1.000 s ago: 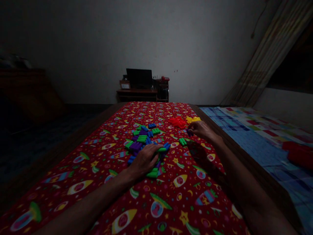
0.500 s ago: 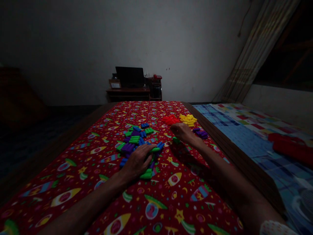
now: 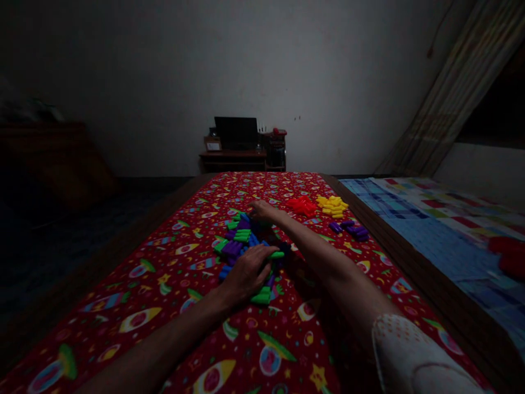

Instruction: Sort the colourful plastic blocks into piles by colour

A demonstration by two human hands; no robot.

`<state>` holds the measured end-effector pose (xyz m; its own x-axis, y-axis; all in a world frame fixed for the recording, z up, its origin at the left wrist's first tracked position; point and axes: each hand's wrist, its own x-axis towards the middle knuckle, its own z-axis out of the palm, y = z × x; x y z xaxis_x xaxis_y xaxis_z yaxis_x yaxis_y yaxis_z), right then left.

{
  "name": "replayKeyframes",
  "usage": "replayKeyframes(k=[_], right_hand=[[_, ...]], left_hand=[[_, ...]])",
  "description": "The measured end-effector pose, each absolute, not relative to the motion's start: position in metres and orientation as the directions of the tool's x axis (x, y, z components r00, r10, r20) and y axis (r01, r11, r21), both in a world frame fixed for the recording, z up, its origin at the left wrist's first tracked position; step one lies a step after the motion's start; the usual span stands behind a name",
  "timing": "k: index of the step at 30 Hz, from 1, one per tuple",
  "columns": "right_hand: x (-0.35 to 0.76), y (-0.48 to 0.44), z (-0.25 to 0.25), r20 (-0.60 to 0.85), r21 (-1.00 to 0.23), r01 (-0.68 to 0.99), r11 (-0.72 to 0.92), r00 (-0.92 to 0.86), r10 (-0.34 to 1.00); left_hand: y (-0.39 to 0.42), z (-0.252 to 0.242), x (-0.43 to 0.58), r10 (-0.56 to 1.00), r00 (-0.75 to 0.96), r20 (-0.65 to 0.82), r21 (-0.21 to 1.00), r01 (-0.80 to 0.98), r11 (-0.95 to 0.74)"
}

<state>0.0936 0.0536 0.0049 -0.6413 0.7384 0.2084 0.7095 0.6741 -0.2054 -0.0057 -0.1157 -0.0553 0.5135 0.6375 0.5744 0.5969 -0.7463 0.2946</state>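
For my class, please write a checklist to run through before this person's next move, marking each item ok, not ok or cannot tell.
1. Left hand on the mixed pile: ok.
2. Right hand at the mixed pile's far end: ok.
3. Right hand holding a piece: cannot tell; it is too dark there.
4. Mixed pile all one colour: not ok; green, blue and purple lie together.
5. Red pieces and yellow pieces outside the mixed pile: ok.
6. Purple pieces all in the right-hand group: not ok; others lie in the mixed pile.
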Motion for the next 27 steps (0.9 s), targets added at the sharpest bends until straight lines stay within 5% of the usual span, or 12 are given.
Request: replayKeyframes(k=[6,14,22,27], right_hand=[[0.073,0.043,0.0,0.087,-0.228,0.56,0.797,-0.803,0.589],[0.086,0.032,-0.003,0.239,-0.102,0.655,0.749,-0.714,0.658],[0.074,0.03,0.004,-0.022,-0.091,0.494,0.865,-0.869,0.494],[0.076,0.021,-0.004,0.061,-0.007,0.549,0.836,-0.834,0.548]], left_hand=[[-0.116,-0.057,-0.006,0.627,0.522,0.578,0.3,0.58,-0.758],[-0.113,-0.061,-0.004,0.614,0.521,0.593,0.299,0.566,-0.768],[-0.112,-0.064,-0.005,0.612,0.519,0.597,0.27,0.589,-0.762],[-0.11,-0.066,-0.006,0.616,0.518,0.594,0.246,0.612,-0.752]])
